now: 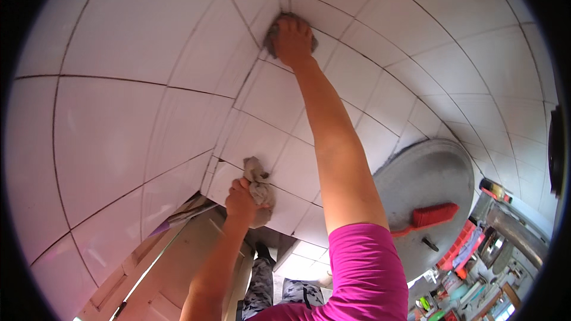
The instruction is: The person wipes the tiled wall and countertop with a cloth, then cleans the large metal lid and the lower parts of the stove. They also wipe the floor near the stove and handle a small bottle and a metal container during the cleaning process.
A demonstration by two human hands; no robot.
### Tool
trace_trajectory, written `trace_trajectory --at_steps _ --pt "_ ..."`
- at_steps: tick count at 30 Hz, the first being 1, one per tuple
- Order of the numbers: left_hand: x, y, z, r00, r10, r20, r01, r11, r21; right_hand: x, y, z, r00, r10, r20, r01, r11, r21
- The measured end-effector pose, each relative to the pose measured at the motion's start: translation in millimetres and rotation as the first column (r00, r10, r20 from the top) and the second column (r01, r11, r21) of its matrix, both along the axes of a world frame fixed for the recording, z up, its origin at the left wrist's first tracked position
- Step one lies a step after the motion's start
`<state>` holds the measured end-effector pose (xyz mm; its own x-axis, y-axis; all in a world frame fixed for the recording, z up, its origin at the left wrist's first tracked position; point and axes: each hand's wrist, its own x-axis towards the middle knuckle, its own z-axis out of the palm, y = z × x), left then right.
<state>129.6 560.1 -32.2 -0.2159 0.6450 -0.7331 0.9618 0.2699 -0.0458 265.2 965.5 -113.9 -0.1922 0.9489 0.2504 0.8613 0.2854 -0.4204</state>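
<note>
My right hand [292, 39] reaches far forward into the corner where the tiled counter meets the walls. Its fingers press down on a dark grey cloth [273, 40], which shows around them. Nearer to me, by the counter's front left edge, my left hand [239, 203] is closed around a crumpled light grey cloth [258, 181]. That cloth bunches up above the hand and hangs down beside it. White tiles with dark joints cover the counter [275, 96].
On the right, a large round grey metal lid [419, 172] bears a red brush [435, 216]. A bottle [495, 191] and many crowded kitchen things stand beyond it. Tiled wall [113, 113] rises on the left, above a wooden cabinet door [178, 255].
</note>
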Motion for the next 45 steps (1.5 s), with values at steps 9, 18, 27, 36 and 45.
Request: trace_trajectory --at_steps 9,18,27,36,45 --pt "-5.6 1.6 2.0 1.0 0.006 0.011 -0.007 1.0 0.026 167.3 -107.1 18.0 0.942 -0.099 0.32 0.095 0.995 0.027" --pt "-7.3 -4.0 -8.1 0.998 0.02 0.056 -0.024 0.998 0.062 232.5 -181.0 -8.7 0.702 -0.682 0.202 0.636 0.729 0.253" --pt "-14.1 -4.6 -11.7 0.998 0.038 0.041 -0.039 0.999 0.036 107.4 -171.7 25.0 0.956 0.118 -0.267 -0.112 0.993 0.037" --pt "-6.4 -2.4 -16.3 0.998 0.033 0.053 -0.037 0.996 0.076 344.7 -181.5 -7.9 0.523 -0.844 0.121 0.822 0.537 0.192" --pt "-4.1 -7.0 -14.1 0.999 0.001 -0.033 0.001 0.999 0.044 46.9 -73.1 -8.8 0.967 -0.237 -0.094 0.255 0.907 0.335"
